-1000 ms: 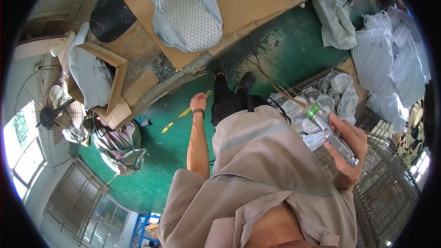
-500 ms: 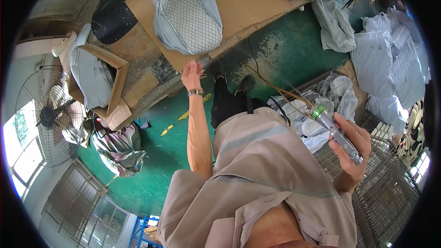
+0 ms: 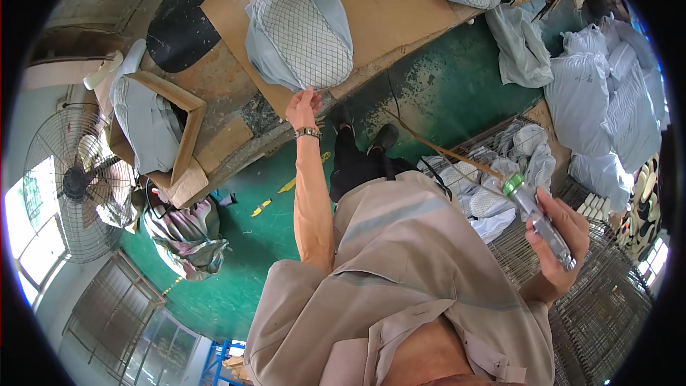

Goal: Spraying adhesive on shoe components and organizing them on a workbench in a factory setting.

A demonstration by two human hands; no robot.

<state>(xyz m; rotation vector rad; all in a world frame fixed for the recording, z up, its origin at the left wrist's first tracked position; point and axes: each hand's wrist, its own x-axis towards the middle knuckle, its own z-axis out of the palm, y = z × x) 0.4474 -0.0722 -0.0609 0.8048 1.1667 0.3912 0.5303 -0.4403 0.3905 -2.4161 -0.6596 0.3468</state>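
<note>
Left hand has reached forward — pinching patterned fabric — right hand clamped round silver tool

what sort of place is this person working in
It looks like a workshop or small factory, though what it makes is less certain: a large caged fan, bulging white sacks, and a cardboard-covered bench with grid-patterned fabric on it.
</note>
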